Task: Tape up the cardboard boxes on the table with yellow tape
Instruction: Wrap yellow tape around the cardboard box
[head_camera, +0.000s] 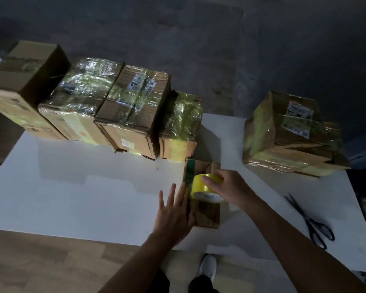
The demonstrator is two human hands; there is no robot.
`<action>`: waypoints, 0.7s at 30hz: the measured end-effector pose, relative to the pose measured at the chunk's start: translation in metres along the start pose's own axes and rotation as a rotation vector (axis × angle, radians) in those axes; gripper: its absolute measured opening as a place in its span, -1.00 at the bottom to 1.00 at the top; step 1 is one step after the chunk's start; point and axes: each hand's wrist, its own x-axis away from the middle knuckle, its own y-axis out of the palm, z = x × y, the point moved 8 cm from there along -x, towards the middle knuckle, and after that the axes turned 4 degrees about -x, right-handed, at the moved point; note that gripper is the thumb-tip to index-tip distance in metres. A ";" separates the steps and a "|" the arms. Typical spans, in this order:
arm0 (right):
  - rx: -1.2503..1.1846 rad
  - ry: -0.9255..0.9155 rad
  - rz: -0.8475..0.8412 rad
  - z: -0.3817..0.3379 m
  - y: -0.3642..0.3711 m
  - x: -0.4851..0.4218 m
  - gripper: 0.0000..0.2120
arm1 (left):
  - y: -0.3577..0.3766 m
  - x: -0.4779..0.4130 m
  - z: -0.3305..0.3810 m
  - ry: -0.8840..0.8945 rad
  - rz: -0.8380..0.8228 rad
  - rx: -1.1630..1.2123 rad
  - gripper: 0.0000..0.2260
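Note:
A small flat cardboard box [205, 212] with a green strip at its far end lies on the white table [82, 197] near the front edge. My right hand [226, 187] grips a roll of yellow tape [201, 188] that rests on top of this box. My left hand [173, 210] lies flat with straight fingers against the box's left side.
Several taped cardboard boxes [133, 111] stand in a row along the table's far left edge. Another taped box [287, 132] sits at the far right. Black scissors [311, 220] lie on the table to the right of my right arm. Wooden floor and my shoe show below.

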 end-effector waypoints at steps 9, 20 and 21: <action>0.375 0.106 0.128 0.055 -0.036 0.020 -0.48 | -0.002 -0.008 0.012 0.026 -0.081 -0.039 -0.36; 0.319 0.184 0.134 0.079 -0.022 0.028 -0.61 | -0.006 -0.029 0.050 -0.338 -0.273 0.029 -0.03; 0.338 0.177 0.129 0.079 -0.020 0.027 -0.63 | -0.004 -0.031 0.052 -0.369 -0.301 0.056 0.01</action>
